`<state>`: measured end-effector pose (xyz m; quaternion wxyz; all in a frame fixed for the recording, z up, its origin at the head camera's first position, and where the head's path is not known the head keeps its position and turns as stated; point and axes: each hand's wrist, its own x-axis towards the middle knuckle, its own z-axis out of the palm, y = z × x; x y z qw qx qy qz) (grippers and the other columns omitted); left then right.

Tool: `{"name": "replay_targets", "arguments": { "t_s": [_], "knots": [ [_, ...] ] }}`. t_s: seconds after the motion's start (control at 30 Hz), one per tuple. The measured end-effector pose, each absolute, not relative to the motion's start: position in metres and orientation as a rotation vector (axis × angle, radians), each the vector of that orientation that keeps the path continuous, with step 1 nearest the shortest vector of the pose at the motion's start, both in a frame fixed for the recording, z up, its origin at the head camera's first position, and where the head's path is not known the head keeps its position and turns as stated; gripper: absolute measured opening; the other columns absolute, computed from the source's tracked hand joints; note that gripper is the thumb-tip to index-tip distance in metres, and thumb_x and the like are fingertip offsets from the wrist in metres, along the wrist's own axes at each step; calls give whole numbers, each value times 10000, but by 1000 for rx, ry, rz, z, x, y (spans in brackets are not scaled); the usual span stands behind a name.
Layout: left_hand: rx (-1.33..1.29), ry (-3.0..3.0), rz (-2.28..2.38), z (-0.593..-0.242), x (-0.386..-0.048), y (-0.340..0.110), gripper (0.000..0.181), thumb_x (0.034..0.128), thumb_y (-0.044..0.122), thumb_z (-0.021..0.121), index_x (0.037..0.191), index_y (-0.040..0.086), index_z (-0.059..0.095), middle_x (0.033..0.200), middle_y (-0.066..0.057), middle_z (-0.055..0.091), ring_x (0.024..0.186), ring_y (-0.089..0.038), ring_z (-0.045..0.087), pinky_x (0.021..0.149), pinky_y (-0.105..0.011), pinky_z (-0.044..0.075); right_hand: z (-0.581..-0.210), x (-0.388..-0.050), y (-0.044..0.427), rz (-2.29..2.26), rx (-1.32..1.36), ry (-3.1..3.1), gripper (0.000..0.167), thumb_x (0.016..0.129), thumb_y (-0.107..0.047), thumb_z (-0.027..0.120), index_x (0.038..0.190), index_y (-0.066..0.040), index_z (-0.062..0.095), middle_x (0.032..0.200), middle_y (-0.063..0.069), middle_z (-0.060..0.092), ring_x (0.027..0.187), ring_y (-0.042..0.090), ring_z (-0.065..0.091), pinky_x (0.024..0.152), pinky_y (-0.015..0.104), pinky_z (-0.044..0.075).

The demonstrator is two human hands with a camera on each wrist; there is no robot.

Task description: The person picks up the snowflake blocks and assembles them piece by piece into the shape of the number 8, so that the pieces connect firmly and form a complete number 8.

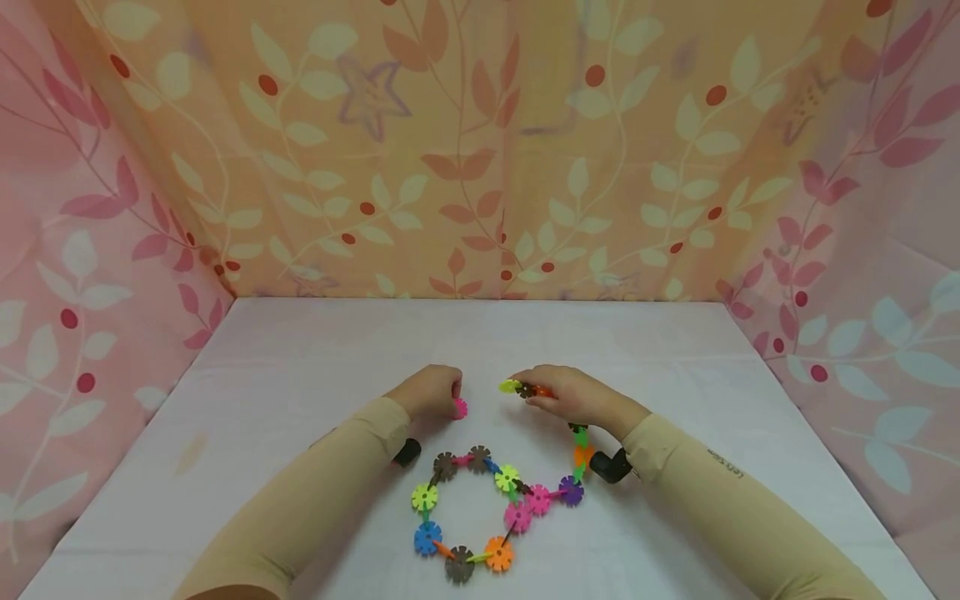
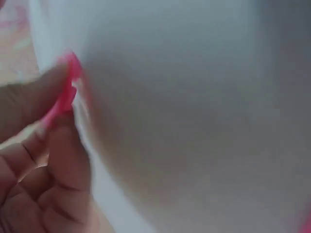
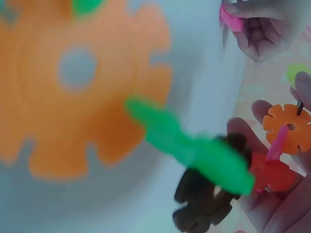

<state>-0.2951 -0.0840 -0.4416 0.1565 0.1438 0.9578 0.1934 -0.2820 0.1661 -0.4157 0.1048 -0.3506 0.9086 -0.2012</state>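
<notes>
My left hand [image 1: 429, 392] pinches a pink notched plastic disc [image 1: 461, 408] between thumb and finger, above the table. Across a small gap, my right hand [image 1: 576, 393] grips the upper part of a chain of linked snowflake discs. A yellow disc [image 1: 510, 386] and a brown disc [image 1: 526, 390] stick out past its fingertips toward the left hand. In the right wrist view, a red disc [image 3: 274, 174] and an orange disc [image 3: 290, 127] lie against the palm. From this hand the chain hangs down through a green disc [image 3: 194, 150] to a purple disc [image 1: 571, 491].
The chain's remainder forms a loop on the white tabletop [image 1: 300, 517], with a blue disc [image 1: 427, 538] and a lower orange disc [image 1: 498, 553] in it. Black wrist cameras [image 1: 611, 465] sit under the sleeves. Patterned curtains [image 1: 465, 167] enclose the table at back and sides.
</notes>
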Motion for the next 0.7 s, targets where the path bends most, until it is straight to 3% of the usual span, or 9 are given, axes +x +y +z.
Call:
{"name": "replay_targets", "arguments": {
  "t_s": [0.2, 0.33, 0.7],
  "knots": [
    [211, 2448, 1204, -427, -288, -70, 95, 832, 155, 666, 805, 65, 655, 763, -51, 626, 661, -127, 602, 676, -291, 524, -416, -282, 169, -568, -1141, 2702, 354, 884, -190, 606, 1232, -171, 548, 1044, -51, 561, 907, 108, 528, 872, 329, 460],
    [20, 2155, 1616, -420, -282, -59, 115, 862, 102, 623, 911, 0, 642, 836, -103, 639, 689, -156, 657, 793, -382, 511, -417, -282, 170, -595, -1222, 2699, 342, 872, -149, 619, 1208, -172, 565, 1015, -68, 546, 870, 74, 510, 845, 295, 468],
    [-117, 1982, 1827, -421, -273, -49, 138, 885, 101, 591, 942, -24, 609, 853, -143, 661, 687, -168, 674, 818, -379, 487, -418, -283, 166, -657, -1245, 2669, 337, 880, -131, 605, 1214, -146, 562, 1028, -44, 537, 909, 91, 504, 858, 295, 462]
  ]
}}
